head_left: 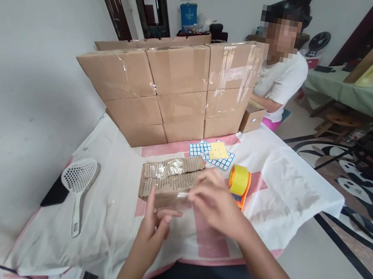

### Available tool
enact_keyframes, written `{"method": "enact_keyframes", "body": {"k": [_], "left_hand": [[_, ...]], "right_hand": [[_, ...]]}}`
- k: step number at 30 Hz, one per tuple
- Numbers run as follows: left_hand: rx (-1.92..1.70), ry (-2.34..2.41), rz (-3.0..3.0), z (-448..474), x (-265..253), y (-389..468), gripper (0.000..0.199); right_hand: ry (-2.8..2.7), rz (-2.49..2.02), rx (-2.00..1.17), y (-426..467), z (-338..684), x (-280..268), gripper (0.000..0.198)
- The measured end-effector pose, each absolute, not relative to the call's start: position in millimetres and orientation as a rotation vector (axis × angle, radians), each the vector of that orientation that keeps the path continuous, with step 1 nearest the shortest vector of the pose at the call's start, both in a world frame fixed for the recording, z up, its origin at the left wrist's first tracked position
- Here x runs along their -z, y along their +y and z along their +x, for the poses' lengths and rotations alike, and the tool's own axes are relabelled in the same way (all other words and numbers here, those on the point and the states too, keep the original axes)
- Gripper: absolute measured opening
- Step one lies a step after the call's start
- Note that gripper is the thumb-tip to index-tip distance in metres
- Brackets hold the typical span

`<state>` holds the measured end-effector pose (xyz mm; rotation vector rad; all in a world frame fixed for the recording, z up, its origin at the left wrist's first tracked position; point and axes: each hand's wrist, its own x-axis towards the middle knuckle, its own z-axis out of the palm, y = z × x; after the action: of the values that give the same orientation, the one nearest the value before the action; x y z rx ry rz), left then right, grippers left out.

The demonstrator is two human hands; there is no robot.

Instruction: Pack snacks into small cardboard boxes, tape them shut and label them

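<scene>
A small brown cardboard box (164, 186) lies on the cloth in front of me, with ragged corrugated flaps and shiny clear tape across its top. My left hand (154, 225) is at its near side, index finger stretched up against the front and the other fingers apart. Over the box's right end, my right hand (214, 204) is closed in a pinch, slightly blurred. From its fingertips a short strip of clear tape (183, 195) seems to stick out toward the box. Just beyond that hand stands an orange tape dispenser with a yellow roll (239, 180).
Stacked cardboard boxes (184, 91) form a wall at the table's back. Blue-edged label sheets (199, 149) and a yellow paper (219, 151) lie before it. A white slotted skimmer (79, 178) rests at left. Another person (280, 74) sits behind, beside a small box (252, 117).
</scene>
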<state>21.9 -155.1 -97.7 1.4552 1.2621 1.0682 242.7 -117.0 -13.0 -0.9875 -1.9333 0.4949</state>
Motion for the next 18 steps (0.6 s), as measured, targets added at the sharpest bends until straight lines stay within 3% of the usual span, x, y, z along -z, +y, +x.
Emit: {"method": "enact_keyframes", "body": {"k": [7,13,15,18], "left_hand": [[-1.314,1.31,1.476,3.6,86.3,-136.5,0.081],[-0.635,1.308,1.79,38.2,71.6,-103.4,0.067],[-0.607,1.337,1.843,47.2,77.5,-99.9,0.065],[-0.65,1.365,1.864,50.3,92.4,-104.8,0.06]], "right_hand": [[-2.033,-1.057,-0.928,-32.1,267.5,1.6,0.015],[-2.425,-1.358,-0.463,9.8,229.2,29.8,0.009],[-2.411,-1.463,-0.287,16.9,230.2,29.9,0.026],[-2.099,-1.591,-0.1,21.3,249.2,24.9,0.075]]}}
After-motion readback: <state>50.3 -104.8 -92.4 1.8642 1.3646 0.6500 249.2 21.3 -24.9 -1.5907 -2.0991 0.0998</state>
